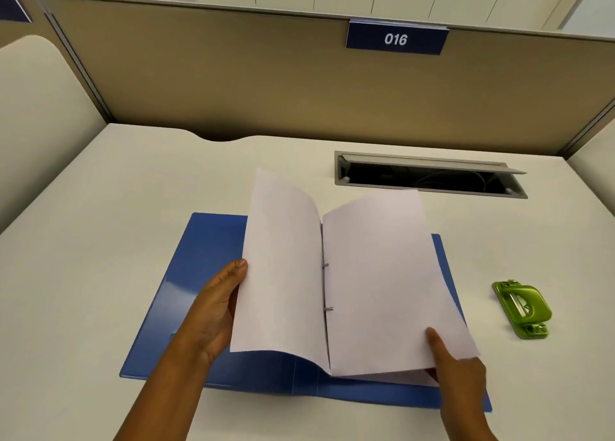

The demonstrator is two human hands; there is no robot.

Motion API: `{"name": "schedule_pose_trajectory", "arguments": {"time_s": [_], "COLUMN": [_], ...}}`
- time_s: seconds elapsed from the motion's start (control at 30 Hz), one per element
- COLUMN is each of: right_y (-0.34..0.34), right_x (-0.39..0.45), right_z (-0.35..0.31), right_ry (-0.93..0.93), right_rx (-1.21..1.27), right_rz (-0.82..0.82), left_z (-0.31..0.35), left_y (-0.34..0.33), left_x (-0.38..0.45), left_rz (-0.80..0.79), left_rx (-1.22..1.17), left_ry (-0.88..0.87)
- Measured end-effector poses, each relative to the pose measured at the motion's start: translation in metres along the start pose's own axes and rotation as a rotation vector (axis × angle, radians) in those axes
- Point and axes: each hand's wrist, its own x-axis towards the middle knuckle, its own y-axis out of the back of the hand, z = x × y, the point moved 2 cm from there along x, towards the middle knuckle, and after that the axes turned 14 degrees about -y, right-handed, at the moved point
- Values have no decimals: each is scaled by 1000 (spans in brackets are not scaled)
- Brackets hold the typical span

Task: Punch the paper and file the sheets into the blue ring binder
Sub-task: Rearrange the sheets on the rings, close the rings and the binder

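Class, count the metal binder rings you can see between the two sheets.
2: the upper ring and the lower ring, both along the spine of the blue ring binder. Paper may hide others.

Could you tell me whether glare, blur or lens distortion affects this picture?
Head view: wide-angle bending bows the partition top and desk edges; soft sheen streaks the blue ring binder cover; sheets look washed out, slightly soft; green hole punch stays fairly sharp.

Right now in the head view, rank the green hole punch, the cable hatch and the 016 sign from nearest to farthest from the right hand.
From the right hand, at the sheets' lower right corner:
1. Green hole punch, just to its right on the desk.
2. Cable hatch, farther back, set into the desk.
3. 016 sign, up on the partition.
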Motion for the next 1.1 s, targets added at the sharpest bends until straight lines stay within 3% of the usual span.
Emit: {"name": "schedule_pose_trajectory", "arguments": {"time_s": [0.2,0.4,0.47,0.53,0.6,0.7,0.9,1.0,1.1], "right_y": [16,22,14,4,-1,1,8,6,3], "right_x": [28,17,14,5,-5,-3,25,43,58], "right_z": [34,18,6,-13,-32,-51,-64,-62,-54], "right_ry": [-121,120,146,22,-86,-59,19,95,86], "right_rx": [102,-9,-35,39,116,73,-174,-278,-325], "right_rz": [-16,232,63,-284,-525,-613,-533,-360,-276], "left_z": [4,-12,-24,-40,-56,-79,-102,-114,-124], "left_y": [-18,-68,-92,-115,-135,-156,-170,-161,-138], "left_x": [1,-3,-5,-8,-9,-10,-13,-15,-14], "left_rz": [-100,-269,-326,-395,-474,-574,-710,-826,-805], "left_rx": [-35,-68,-61,-18,74,248,492,719,937], "left_ry": [-4,73,108,141,167,173,138,-30,-239]}}
